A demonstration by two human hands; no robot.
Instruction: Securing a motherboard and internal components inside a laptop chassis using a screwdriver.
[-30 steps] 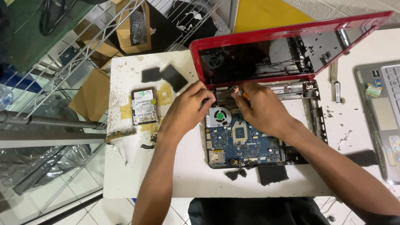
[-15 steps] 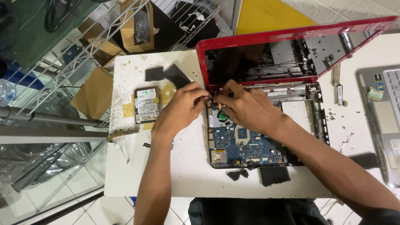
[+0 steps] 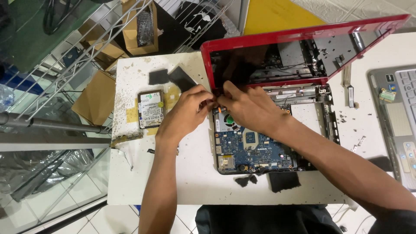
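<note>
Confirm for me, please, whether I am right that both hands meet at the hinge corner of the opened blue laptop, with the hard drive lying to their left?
Nearly: the opened laptop is red, not blue, as the head view shows. Both the left hand and right hand do meet at its hinge corner, with the hard drive lying to their left.

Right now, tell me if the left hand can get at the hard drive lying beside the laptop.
Probably yes: the left hand is just right of the hard drive, with only bare white table between them and nothing lying on top of the drive.

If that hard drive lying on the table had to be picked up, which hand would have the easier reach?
Probably the left hand: it is nearer the hard drive, with bare table between. The right hand sits over the opened laptop, farther off.
</note>
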